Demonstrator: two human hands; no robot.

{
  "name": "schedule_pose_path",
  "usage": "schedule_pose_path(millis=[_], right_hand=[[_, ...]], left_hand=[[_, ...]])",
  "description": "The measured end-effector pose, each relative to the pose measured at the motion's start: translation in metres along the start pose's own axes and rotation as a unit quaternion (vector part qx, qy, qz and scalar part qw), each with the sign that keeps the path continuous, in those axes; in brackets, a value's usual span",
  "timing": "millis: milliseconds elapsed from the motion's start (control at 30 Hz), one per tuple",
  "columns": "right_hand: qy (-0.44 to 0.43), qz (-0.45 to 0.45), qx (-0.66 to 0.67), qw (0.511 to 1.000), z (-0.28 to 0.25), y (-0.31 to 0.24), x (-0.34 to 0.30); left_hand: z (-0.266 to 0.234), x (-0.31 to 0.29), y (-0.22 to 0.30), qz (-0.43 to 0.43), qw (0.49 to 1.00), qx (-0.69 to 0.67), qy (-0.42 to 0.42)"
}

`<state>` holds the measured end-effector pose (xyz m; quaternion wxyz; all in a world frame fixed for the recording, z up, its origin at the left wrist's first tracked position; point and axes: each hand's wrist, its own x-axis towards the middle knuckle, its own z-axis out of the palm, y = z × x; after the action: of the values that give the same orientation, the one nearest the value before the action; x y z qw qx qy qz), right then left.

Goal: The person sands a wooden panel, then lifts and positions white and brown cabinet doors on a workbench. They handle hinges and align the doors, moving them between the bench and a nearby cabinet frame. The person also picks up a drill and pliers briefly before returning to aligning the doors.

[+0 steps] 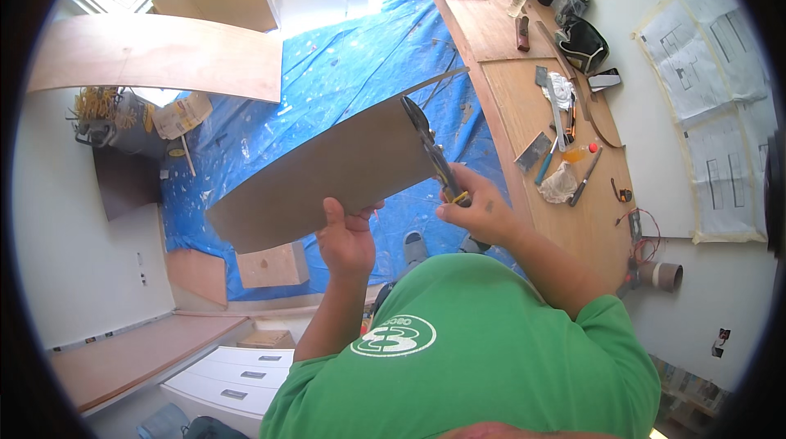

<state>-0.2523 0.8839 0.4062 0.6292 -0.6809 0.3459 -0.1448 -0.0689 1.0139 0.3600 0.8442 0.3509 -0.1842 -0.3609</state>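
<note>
A brown, slightly curved sheet [327, 169] is held up before me, tilted with its right end higher. My left hand [348, 238] grips its lower edge, thumb on the near face and fingers behind. My right hand [479, 205] is closed round the handle of a long dark tool with yellow parts [442, 169], which lies along the sheet's right end. The tool's exact kind is hard to make out. A thin dark strip [442, 79] sticks out beyond the sheet's upper right corner; whether it is joined to the sheet I cannot tell.
Blue tarp [393, 46] covers the floor. At right, a wooden worktop [499, 79] carries blades, a bottle with orange liquid [577, 154], a tape measure [622, 193] and a black bag [583, 44]. A large curved board [164, 54] stands at left, and a wooden box [274, 265] sits below the sheet.
</note>
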Motion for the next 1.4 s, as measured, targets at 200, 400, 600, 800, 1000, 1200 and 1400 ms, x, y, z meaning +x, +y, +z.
schedule_pose_path(millis=[200, 400, 600, 800, 1000, 1200, 1400], right_hand=[[-0.026, 0.023, -0.038, 0.999, -0.003, 0.004, 0.006], [-0.010, 0.026, -0.019, 0.999, 0.001, 0.008, 0.005], [-0.003, 0.025, -0.034, 0.999, 0.003, 0.002, 0.003], [0.014, 0.014, -0.033, 0.999, 0.009, 0.004, 0.003], [0.017, 0.016, -0.017, 1.000, 0.012, 0.008, 0.003], [0.019, 0.013, -0.020, 1.000, 0.014, 0.009, 0.003], [0.039, 0.010, -0.013, 0.999, 0.020, 0.022, 0.003]], left_hand=[[0.006, -0.005, 0.007, -0.044, 0.998, -0.026, 0.024], [0.007, -0.011, 0.001, -0.050, 0.998, -0.002, 0.032], [0.009, -0.014, 0.000, 0.012, 0.999, 0.044, 0.009], [0.003, -0.018, 0.000, 0.025, 0.997, 0.070, 0.002], [0.003, -0.018, 0.001, 0.031, 0.996, 0.078, 0.001], [0.003, -0.019, 0.001, 0.038, 0.996, 0.082, 0.000], [0.001, -0.020, 0.000, 0.027, 0.997, 0.068, 0.012]])
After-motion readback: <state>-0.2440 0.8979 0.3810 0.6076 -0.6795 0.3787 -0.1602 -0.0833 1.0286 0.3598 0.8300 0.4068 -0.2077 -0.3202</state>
